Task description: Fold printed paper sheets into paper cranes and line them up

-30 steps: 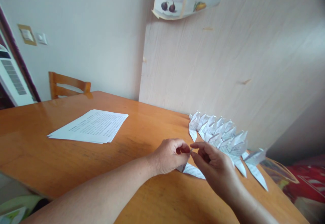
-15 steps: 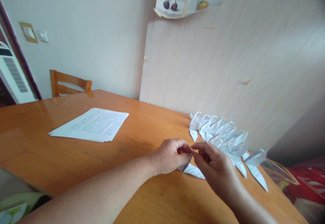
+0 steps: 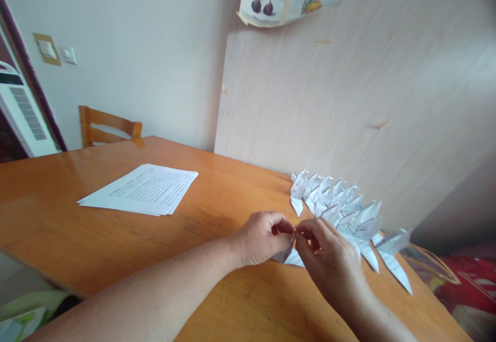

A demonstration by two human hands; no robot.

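Observation:
Between my hands, close to the tabletop, is a folded paper figure [image 3: 295, 258] made of printed white paper. My left hand [image 3: 263, 238] pinches its upright part between thumb and fingers. From the other side my right hand [image 3: 325, 251] pinches the tip at the top, its fingertips almost meeting those of the left. Part of the figure is hidden behind my fingers. Several similar folded paper figures [image 3: 349, 205] stand in close rows beyond my right hand, their points upward. One paper figure [image 3: 394, 257] stands a little apart at the right.
A stack of printed sheets [image 3: 147, 189] lies on the wooden table [image 3: 217, 187] to the left. Behind it stands a wooden chair [image 3: 110, 125]. The panelled wall [image 3: 310, 104] borders the table's far side. A red bag [image 3: 465, 282] is past the right edge.
My right hand has shifted slightly at the tip, its fingers closer together and covering more of the figure's lower flap. My left hand keeps its pinch. The view has moved a little.

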